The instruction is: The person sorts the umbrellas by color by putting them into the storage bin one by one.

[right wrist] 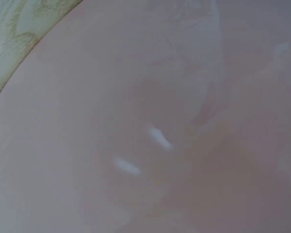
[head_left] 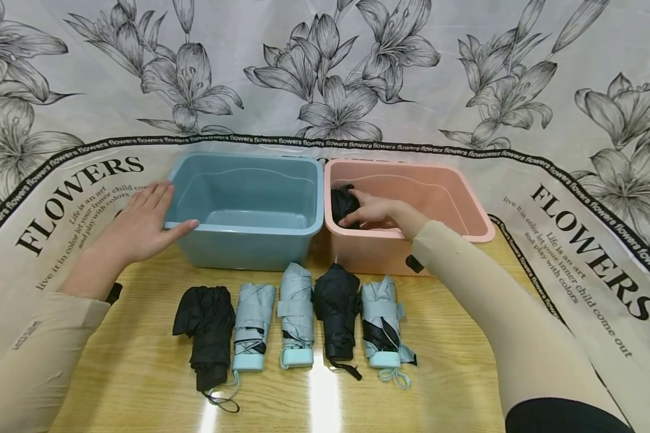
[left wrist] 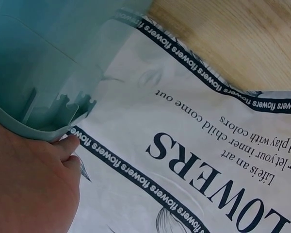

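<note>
1. Nearest me on the table (head_left: 444, 367), five folded umbrellas lie in a row, below and between my hands: from the left, a black one (head_left: 211, 337), two pale blue ones (head_left: 251, 325) (head_left: 297, 319), another black one (head_left: 337, 313) and a third pale blue one (head_left: 380, 328).
2. Just beyond the row, my left hand (head_left: 143, 222) rests on the left end of the blue bin (head_left: 249, 251), fingers extended, thumb over the front rim.
3. To the right stands the pink bin (head_left: 368, 258), its rim against the blue one's. My right hand (head_left: 380, 211) reaches inside and grips a black bundle (head_left: 343, 205) at the bin's left end, well apart from my left hand.
4. Farthest off, a flower-printed cloth (head_left: 325, 60) spreads behind both bins.
</note>
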Action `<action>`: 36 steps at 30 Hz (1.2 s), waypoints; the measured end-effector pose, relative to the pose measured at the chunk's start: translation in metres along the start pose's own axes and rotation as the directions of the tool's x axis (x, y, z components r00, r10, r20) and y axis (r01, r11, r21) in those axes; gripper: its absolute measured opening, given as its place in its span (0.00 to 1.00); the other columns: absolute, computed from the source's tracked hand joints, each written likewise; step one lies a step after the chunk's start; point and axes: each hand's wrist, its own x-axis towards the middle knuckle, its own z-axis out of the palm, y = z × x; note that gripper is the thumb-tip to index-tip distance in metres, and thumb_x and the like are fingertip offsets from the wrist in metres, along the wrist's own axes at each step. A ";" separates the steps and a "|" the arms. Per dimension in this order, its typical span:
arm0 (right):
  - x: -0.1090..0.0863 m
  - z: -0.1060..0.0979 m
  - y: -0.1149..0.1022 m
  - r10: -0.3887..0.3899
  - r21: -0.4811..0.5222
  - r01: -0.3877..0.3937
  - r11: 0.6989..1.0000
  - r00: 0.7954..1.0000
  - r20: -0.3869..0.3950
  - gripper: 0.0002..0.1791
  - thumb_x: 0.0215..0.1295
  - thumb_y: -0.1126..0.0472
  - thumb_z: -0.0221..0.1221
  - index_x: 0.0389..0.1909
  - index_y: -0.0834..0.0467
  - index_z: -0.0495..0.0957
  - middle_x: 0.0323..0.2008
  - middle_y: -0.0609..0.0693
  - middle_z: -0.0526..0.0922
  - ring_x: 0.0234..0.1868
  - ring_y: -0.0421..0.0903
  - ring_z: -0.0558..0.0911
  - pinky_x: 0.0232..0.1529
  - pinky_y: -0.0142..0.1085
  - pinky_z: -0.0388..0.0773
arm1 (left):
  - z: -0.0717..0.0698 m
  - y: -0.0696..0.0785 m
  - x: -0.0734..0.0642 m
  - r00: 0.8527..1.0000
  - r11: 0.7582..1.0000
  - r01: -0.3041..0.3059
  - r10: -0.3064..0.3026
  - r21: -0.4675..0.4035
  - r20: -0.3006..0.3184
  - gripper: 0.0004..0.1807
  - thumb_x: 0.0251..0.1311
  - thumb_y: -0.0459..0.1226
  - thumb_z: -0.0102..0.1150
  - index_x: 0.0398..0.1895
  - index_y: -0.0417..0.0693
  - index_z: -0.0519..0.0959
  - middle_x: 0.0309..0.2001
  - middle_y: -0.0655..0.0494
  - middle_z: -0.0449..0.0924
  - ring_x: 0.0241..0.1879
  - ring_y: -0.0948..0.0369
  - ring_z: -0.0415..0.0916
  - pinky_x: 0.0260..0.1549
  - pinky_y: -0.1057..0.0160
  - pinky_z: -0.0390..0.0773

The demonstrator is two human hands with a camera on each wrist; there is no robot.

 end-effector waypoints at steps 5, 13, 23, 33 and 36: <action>0.001 0.000 0.001 0.001 0.002 -0.001 1.000 1.000 0.029 0.55 0.74 0.56 0.61 0.85 0.56 0.29 0.85 0.56 0.31 0.80 0.64 0.56 0.76 0.54 0.65 | -0.001 0.001 0.000 1.000 1.000 -0.002 0.002 0.000 -0.003 0.57 0.75 0.66 0.41 0.81 0.27 0.39 0.81 0.27 0.36 0.80 0.32 0.33 0.78 0.34 0.35; -0.003 -0.001 0.000 -0.010 0.027 0.010 1.000 1.000 0.021 0.52 0.76 0.54 0.58 0.85 0.54 0.32 0.84 0.59 0.32 0.78 0.72 0.58 0.73 0.57 0.67 | -0.002 0.003 -0.001 1.000 1.000 -0.002 0.002 -0.015 -0.009 0.57 0.75 0.66 0.42 0.81 0.27 0.39 0.81 0.27 0.36 0.80 0.32 0.32 0.77 0.33 0.34; -0.032 -0.005 -0.008 -0.133 0.047 0.136 0.990 0.989 -0.056 0.47 0.80 0.53 0.56 0.86 0.54 0.36 0.84 0.60 0.42 0.79 0.67 0.59 0.72 0.61 0.67 | -0.002 0.003 -0.001 1.000 1.000 -0.004 0.004 -0.007 0.000 0.57 0.75 0.66 0.41 0.81 0.26 0.39 0.81 0.27 0.35 0.80 0.32 0.32 0.77 0.33 0.35; -0.069 0.012 -0.009 -0.401 -0.532 0.188 0.826 0.860 -0.317 0.43 0.74 0.53 0.61 0.82 0.60 0.54 0.79 0.63 0.59 0.76 0.64 0.65 0.74 0.59 0.64 | -0.001 0.004 -0.002 1.000 1.000 -0.011 0.011 -0.002 -0.004 0.56 0.76 0.65 0.40 0.81 0.26 0.39 0.81 0.26 0.36 0.80 0.31 0.33 0.77 0.32 0.35; -0.081 0.018 -0.005 -0.512 -0.687 0.154 0.710 0.784 -0.352 0.40 0.72 0.55 0.63 0.80 0.61 0.60 0.77 0.63 0.63 0.77 0.63 0.63 0.76 0.59 0.62 | 0.000 0.005 -0.002 1.000 1.000 -0.006 0.006 -0.005 -0.005 0.56 0.76 0.65 0.40 0.81 0.26 0.39 0.81 0.27 0.36 0.80 0.31 0.33 0.77 0.32 0.35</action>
